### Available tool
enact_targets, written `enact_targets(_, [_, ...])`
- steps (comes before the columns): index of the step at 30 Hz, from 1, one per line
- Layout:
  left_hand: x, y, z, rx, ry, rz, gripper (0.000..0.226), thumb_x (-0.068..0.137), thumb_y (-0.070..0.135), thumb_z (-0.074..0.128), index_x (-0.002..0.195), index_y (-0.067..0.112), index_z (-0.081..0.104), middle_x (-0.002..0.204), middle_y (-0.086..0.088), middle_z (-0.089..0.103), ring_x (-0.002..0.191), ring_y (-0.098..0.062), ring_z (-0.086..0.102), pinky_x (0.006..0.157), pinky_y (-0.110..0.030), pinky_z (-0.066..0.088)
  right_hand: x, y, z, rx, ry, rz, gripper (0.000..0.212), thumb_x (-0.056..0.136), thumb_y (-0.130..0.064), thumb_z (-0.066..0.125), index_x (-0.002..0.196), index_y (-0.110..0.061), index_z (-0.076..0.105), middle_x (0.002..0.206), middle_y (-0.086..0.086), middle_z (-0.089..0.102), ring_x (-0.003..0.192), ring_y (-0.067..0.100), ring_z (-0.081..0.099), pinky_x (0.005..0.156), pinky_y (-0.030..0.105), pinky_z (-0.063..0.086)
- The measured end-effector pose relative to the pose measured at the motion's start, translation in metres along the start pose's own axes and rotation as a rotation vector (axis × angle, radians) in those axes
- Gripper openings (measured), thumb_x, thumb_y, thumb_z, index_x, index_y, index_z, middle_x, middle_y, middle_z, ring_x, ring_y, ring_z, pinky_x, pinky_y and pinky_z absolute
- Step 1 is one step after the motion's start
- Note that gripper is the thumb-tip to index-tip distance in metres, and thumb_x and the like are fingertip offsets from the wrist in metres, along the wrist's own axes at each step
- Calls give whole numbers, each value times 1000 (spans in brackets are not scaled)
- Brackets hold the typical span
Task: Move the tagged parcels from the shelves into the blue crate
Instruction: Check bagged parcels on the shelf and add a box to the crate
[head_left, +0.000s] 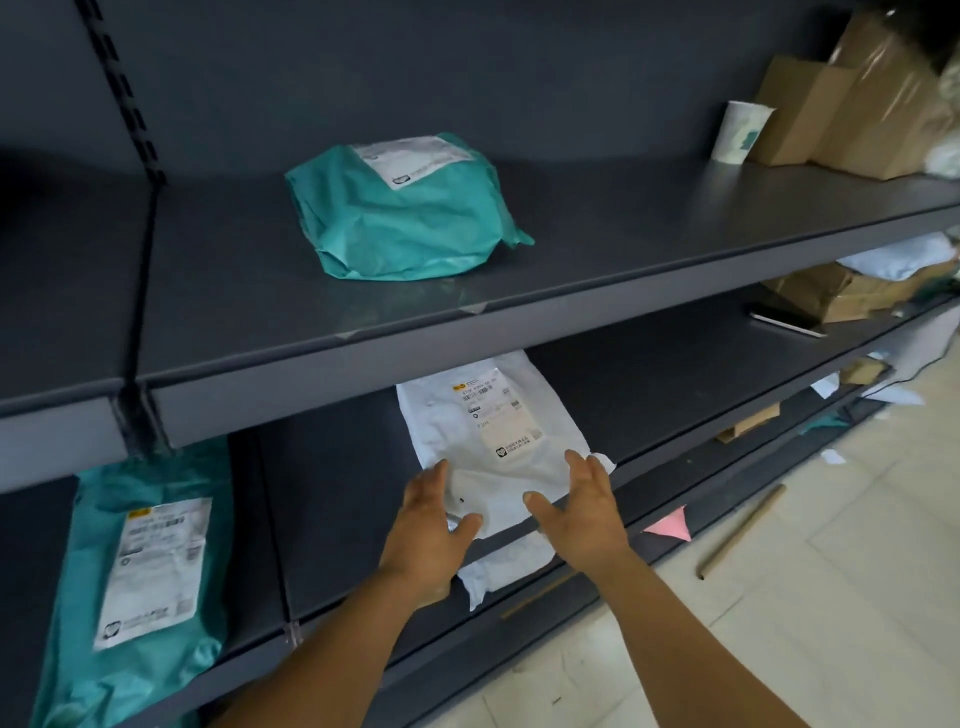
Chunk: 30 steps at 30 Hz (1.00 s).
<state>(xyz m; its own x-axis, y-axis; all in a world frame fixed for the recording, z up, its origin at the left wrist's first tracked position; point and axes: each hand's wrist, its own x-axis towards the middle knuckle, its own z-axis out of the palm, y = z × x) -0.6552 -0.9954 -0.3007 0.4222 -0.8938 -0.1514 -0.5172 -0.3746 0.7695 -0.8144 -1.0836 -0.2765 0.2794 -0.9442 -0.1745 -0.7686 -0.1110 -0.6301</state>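
Far left on the lower shelf (332, 519) there's a flat teal parcel (67, 597) with a white label facing up, its long axis running front to back, near end toward the shelf's front edge. Up and to the right, on the upper shelf (623, 218), sits a puffier teal parcel (400, 218), label on the top back corner, resting well back from the edge.

Middle of the lower shelf is the white parcel (498, 457). Its long axis goes front to back too, angled slightly, label end pointing into the shelf and the near end hanging over the front lip. The left hand (431, 519) is on its near left side, fingers spread and fairly straight, thumb out toward the middle. The right hand (582, 509) is at the near right edge, same deal: fingers extended, thumb reaching in. Both look loose and uncurled, touching or just over the bag rather than clamped on it; can't tell for sure if there's real contact.

Further right: a paper cup (740, 132) and cardboard boxes (831, 114) on the upper shelf, a phone (787, 317) on the lower one, and a pink tag (670, 526) on the shelf edge.
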Motion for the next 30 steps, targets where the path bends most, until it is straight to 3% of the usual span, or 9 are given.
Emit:
enact_targets(6, [26, 5, 9, 58, 36, -137, 87, 88, 41, 61, 152, 31, 4, 153, -5, 18, 135, -26, 36, 106, -38, 41, 56, 7, -7, -145, 24, -57, 81, 79, -51, 66, 144, -22, 27, 145, 10, 28, 133, 31, 34, 109, 47, 33])
enact_targets(10, [39, 17, 12, 26, 75, -241, 93, 80, 42, 67, 149, 40, 4, 146, -6, 25, 123, -33, 47, 93, -44, 51, 94, 8, -10, -129, -110, -60, 93, 76, -56, 66, 148, -28, 15, 150, 8, 21, 135, 32, 33, 109, 49, 32])
enact_targets(13, [45, 27, 17, -48, 129, -302, 95, 73, 34, 72, 146, 45, 11, 133, -3, 35, 106, -26, 53, 86, -36, 53, 114, 11, -10, 24, -219, -42, 102, 76, -52, 71, 151, -28, 6, 155, 8, 14, 137, 33, 32, 110, 44, 33])
enact_targets(15, [48, 34, 22, -122, 162, -337, 95, 72, 29, 74, 144, 47, 15, 127, -1, 38, 99, -21, 50, 82, -34, 53, 122, 12, -7, 129, -269, -36, 106, 76, -47, 73, 152, -28, 2, 154, 9, 20, 135, 32, 35, 104, 40, 38])
enact_targets(20, [35, 45, 36, -124, 229, -400, 88, 78, 16, 70, 147, 37, 20, 133, -9, 43, 118, -24, 49, 85, -25, 40, 120, 22, -3, 150, -316, -102, 108, 70, -49, 77, 151, -30, 7, 145, 7, 39, 123, 30, 49, 97, 39, 45])
enact_targets(26, [-5, 43, 53, -188, 316, -452, 86, 79, 10, 70, 146, 39, 24, 130, -6, 42, 99, -16, 48, 78, -21, 40, 92, 47, -3, 203, -351, -194, 101, 70, -45, 78, 149, -30, 16, 142, -1, 45, 120, 23, 52, 97, 39, 47])
enact_targets(30, [-22, 44, 67, -227, 361, -466, 84, 82, 9, 68, 146, 42, 23, 130, -1, 39, 96, -12, 46, 71, -17, 42, 78, 58, -2, 206, -342, -210, 102, 68, -47, 79, 147, -33, 16, 139, -2, 48, 117, 23, 54, 95, 41, 48])
